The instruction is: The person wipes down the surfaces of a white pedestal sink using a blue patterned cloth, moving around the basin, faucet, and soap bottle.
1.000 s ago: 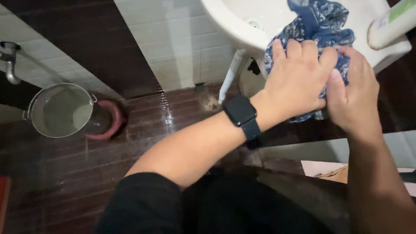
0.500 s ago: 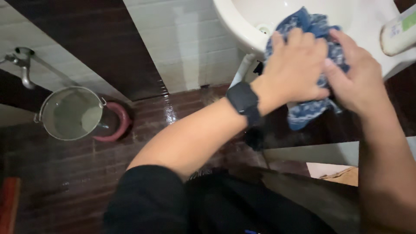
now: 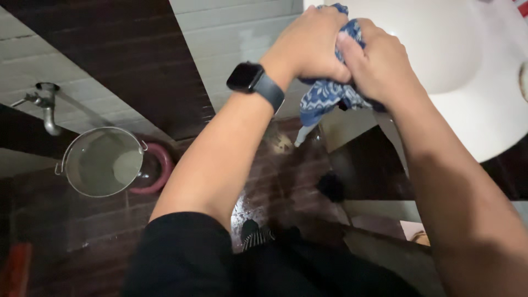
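Observation:
A blue patterned cloth (image 3: 329, 97) is bunched tight between both my hands at the front rim of a white washbasin (image 3: 467, 82). My left hand (image 3: 311, 44), with a black smartwatch (image 3: 248, 78) on its wrist, grips the cloth from the left. My right hand (image 3: 377, 63) is clenched on it from the right. A wrinkled end of the cloth hangs down below my fists, over the dark wet floor. Most of the cloth is hidden inside my hands.
A metal bucket (image 3: 104, 162) with water stands on the dark tiled floor at the left, beside a pink ring-shaped object (image 3: 159, 168). A wall tap (image 3: 47, 104) is above it. The basin's drain pipe (image 3: 303, 135) runs down behind the cloth. My foot (image 3: 254, 235) shows below.
Both hands rose and moved left with the cloth, squeezing it into a smaller bundle. The view tilted, and the bottle on the basin's right edge is out of sight.

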